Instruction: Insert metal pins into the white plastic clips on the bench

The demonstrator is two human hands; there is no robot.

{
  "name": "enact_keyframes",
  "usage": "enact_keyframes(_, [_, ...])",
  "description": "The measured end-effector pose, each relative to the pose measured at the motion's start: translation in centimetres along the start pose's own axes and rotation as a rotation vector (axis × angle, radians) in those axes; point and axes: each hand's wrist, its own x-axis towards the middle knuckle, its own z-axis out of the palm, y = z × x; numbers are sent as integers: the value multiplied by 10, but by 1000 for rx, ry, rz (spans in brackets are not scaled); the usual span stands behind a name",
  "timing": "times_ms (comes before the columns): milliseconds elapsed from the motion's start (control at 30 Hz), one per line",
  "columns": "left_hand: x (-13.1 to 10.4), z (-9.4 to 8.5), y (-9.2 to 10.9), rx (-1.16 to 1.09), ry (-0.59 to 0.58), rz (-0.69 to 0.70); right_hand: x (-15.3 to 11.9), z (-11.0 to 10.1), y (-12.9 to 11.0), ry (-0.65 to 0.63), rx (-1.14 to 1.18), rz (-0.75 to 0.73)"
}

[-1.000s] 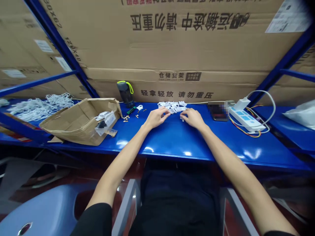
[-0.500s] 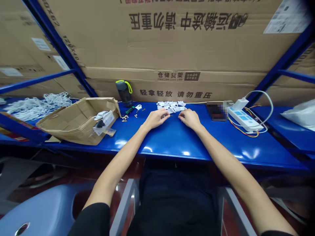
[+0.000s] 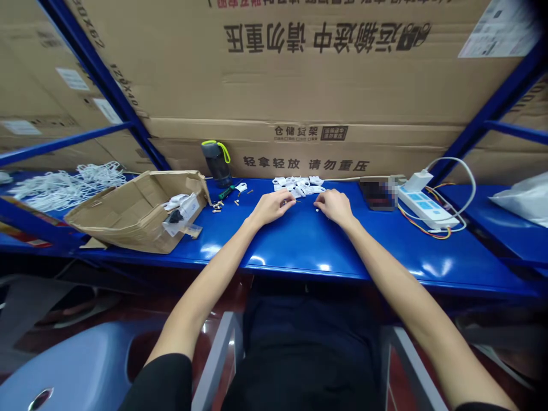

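My left hand point(image 3: 274, 208) rests on the blue table, fingers curled and closed on something small; a thin brownish tip shows beyond its fingertips, but I cannot make out its kind. To its right, my right hand point(image 3: 333, 206) has its thumb and fingers pinched together just above the tabletop. What they hold, if anything, is hidden. A tiny white piece point(image 3: 317, 210) lies below the right fingertips. Behind both hands lies a pile of small white pieces point(image 3: 298, 186). Left of my left hand are several small tan pieces point(image 3: 217, 206) and a green-handled tool point(image 3: 226, 192).
An open cardboard box point(image 3: 124, 220) with plastic packaging stands at the left, a dark bottle point(image 3: 216, 162) behind it. White cords point(image 3: 72, 185) lie at far left. On the right are a dark tray point(image 3: 377, 194) and a power strip point(image 3: 428, 208) with cables. Cardboard point(image 3: 274, 91) walls the back.
My right hand has shifted slightly right, away from my left hand. The tiny white piece now shows on the table below its fingertips. My left hand has stayed in place.
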Motion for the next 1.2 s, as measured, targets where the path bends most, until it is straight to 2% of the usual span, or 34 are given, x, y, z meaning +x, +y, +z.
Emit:
enact_keyframes(133, [0,-1,1,-24,7,-13,2,3,1,69,76,-16])
enact_keyframes(300, [2,-2,5,-83,25,-60,6,6,0,159,586,-72])
enact_keyframes(400, [3,-1,5,-111,40,-72,7,7,-4,159,822,-87])
enact_keyframes(567, [4,0,6,-133,54,-77,7,5,-8,106,1027,-49])
enact_keyframes(733, [3,1,5,-162,64,-84,6,3,-10,90,1129,-14])
enact_keyframes(1000, [4,3,3,-226,96,-98,5,6,-10,33,1127,-19])
enact_keyframes(1200, [5,4,5,-286,123,-92,9,12,-10,76,1156,-44])
